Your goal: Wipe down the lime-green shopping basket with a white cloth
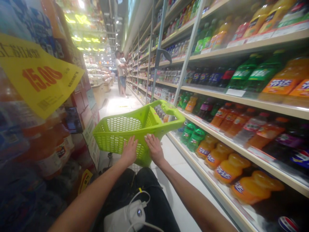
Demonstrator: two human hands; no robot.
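Observation:
In front of my knees stands a lime green shopping cart [120, 141] with perforated plastic sides, its handle [177, 112] toward the right. My left hand [129, 150] lies against the cart's near side, fingers stretched out. A little to the right, my right hand [154, 149] rests flat on the same side below the rim, its fingers extended too. Neither hand is wrapped around anything. On my lap is a white power bank [125, 216] with a white cable looped over it.
Shelves [241, 96] of soft drink bottles line the right side, with orange soda bottles [229, 167] low down. At left, stacked bottles and boxes carry a yellow price sign [43, 77]. Farther down the aisle, a person [121, 74] stands by the shelves, apparently carrying a child.

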